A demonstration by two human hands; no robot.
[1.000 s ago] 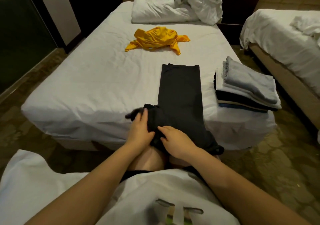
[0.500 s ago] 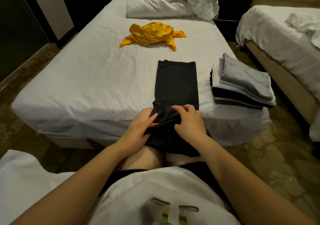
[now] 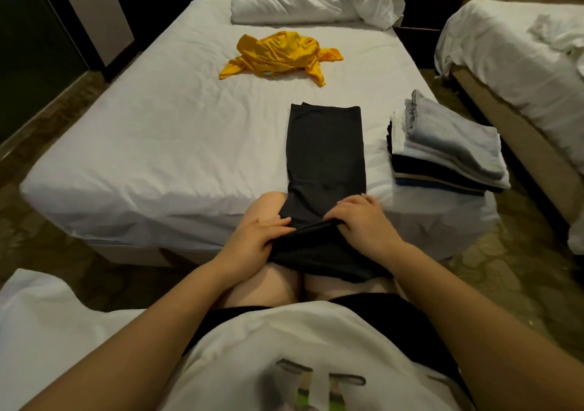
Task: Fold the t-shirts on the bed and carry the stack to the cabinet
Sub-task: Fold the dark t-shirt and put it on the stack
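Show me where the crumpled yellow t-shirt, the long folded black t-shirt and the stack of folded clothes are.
crumpled yellow t-shirt (image 3: 281, 55): head view, middle of the bunched cloth.
long folded black t-shirt (image 3: 325, 148): head view, flat middle part.
stack of folded clothes (image 3: 452, 138): head view, grey top piece.

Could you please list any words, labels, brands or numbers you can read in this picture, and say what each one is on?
None can be read.
The white shirt the person wears bears a grey and green print, too blurred and cut off to read.
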